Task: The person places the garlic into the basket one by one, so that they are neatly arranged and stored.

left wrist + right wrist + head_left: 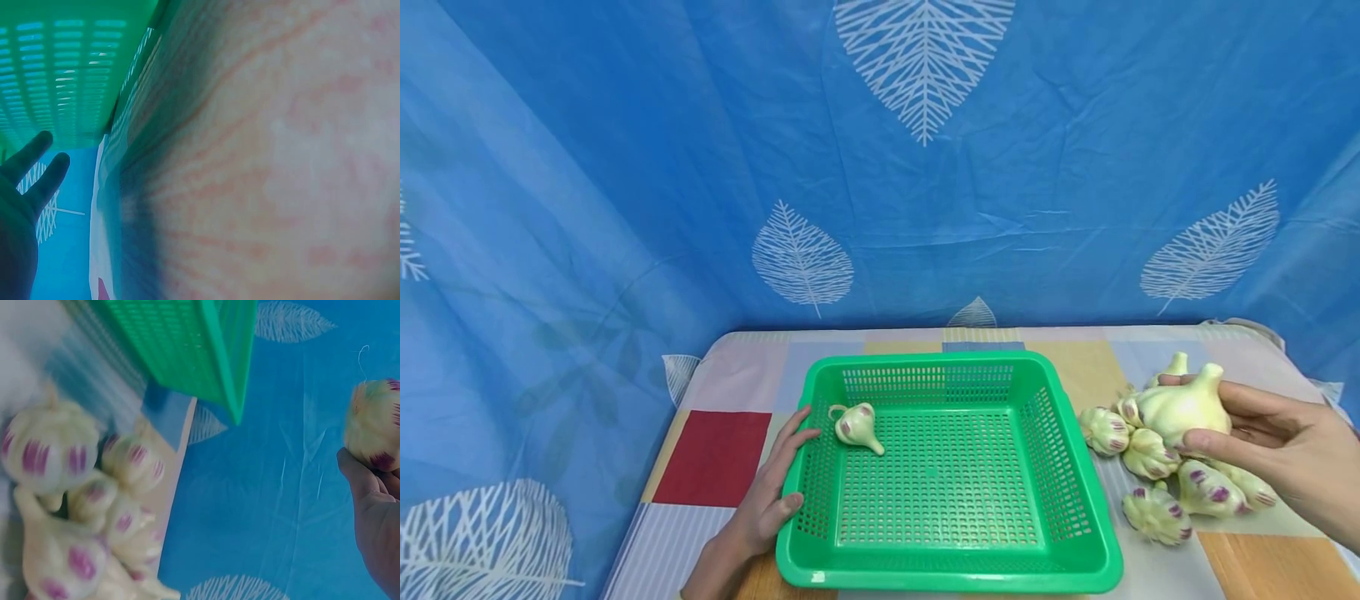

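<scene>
A green plastic basket (pixel 951 575) with slotted walls stands on the table. One garlic bulb (pixel 856 425) lies inside it, near the left wall. My left hand (pixel 772 483) rests against the basket's left rim with its fingers spread; in the left wrist view two dark fingers (pixel 44 181) show beside the slotted wall. Over the pile at the right, my right hand (pixel 1277 433) grips a large garlic bulb (pixel 1183 408) between thumb and fingers. The right wrist view shows the same held bulb (pixel 375 425) raised above the tabletop.
Several garlic bulbs (pixel 1213 490) are heaped on the table to the right of the basket. A patchwork-patterned cloth (pixel 711 458) covers the table. Behind it hangs a blue curtain (pixel 1037 167) with white leaf prints.
</scene>
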`<action>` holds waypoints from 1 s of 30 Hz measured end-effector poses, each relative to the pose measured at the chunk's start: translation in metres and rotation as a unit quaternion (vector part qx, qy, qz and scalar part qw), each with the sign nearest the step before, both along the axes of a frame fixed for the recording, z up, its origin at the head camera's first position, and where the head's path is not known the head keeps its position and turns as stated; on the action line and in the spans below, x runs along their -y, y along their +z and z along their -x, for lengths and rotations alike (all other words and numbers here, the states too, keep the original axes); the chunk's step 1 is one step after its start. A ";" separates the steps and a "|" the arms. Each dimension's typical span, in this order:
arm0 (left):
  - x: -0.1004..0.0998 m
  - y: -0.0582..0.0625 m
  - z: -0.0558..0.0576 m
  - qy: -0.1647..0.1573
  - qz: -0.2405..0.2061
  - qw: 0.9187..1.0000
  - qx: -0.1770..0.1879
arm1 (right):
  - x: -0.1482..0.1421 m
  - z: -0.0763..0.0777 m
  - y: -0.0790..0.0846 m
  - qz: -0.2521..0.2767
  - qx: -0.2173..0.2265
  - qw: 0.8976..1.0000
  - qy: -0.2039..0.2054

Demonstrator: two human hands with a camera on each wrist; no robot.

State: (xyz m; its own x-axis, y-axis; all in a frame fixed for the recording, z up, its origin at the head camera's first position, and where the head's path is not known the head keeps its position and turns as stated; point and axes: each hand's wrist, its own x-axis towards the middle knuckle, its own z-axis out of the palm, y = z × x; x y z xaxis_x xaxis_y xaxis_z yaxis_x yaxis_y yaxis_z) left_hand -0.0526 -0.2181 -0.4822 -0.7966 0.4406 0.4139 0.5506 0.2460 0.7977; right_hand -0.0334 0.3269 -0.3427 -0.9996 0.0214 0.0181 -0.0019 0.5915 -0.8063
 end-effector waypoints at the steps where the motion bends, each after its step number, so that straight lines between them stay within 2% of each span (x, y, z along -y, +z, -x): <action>1: 0.000 0.000 0.000 0.000 0.001 1.000 0.001 | 0.003 0.001 0.001 0.003 0.007 1.000 0.006; 6: 0.001 0.001 -0.001 0.001 0.005 1.000 0.000 | 0.017 0.012 0.002 0.041 0.006 0.998 0.056; 10: 0.002 0.002 -0.001 0.001 0.004 1.000 0.001 | 0.035 0.022 0.006 0.043 0.010 0.997 0.067; 15: 0.000 0.003 0.000 -0.003 -0.001 1.000 0.005 | 0.058 0.034 0.009 0.084 0.003 0.989 0.119; 20: -0.001 0.002 -0.001 -0.001 -0.001 1.000 0.007 | 0.076 0.042 0.008 0.101 0.013 0.984 0.146; 23: -0.001 0.003 -0.001 0.000 -0.002 1.000 0.008 | 0.090 0.047 0.006 0.134 0.011 0.976 0.169; 26: 0.000 0.003 -0.001 -0.001 -0.001 1.000 0.009 | 0.106 0.052 0.006 0.182 0.009 0.964 0.192; 30: 0.000 0.004 0.000 -0.001 0.002 1.000 0.004 | 0.124 0.059 0.003 0.203 0.010 0.956 0.212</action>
